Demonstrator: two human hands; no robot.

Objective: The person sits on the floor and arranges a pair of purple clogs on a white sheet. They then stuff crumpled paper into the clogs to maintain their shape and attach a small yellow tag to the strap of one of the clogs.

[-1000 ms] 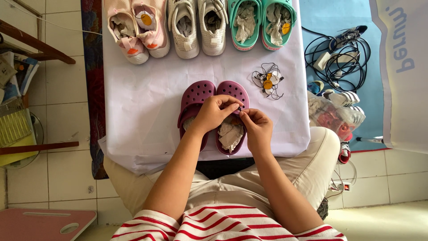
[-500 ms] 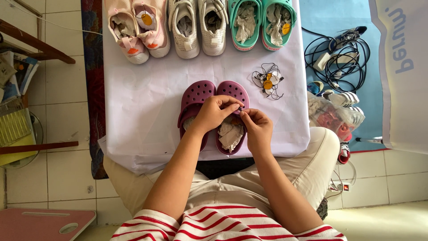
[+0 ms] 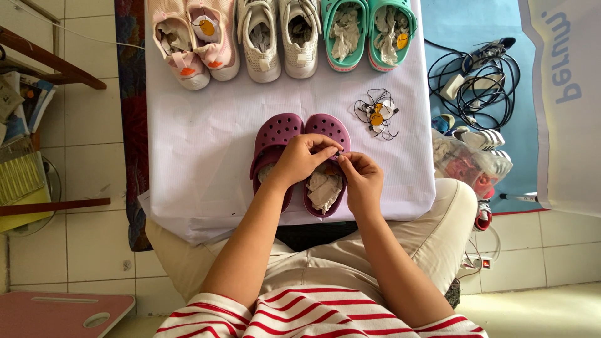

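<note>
Both hands, left hand [image 3: 305, 159] and right hand [image 3: 361, 178], pinch closed on something small at the strap of the maroon perforated foam clogs [image 3: 300, 147], mid-counter, six o'clock from the white sneakers [image 3: 280, 37]; steady fingertips seem best.

Matt purple plastic clogs [image 3: 300, 134], crumpled paper stuffing [image 3: 324, 188]

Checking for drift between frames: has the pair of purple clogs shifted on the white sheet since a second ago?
No. The purple clogs sit at the same spot relative to the bundle of tags beside them.
</note>
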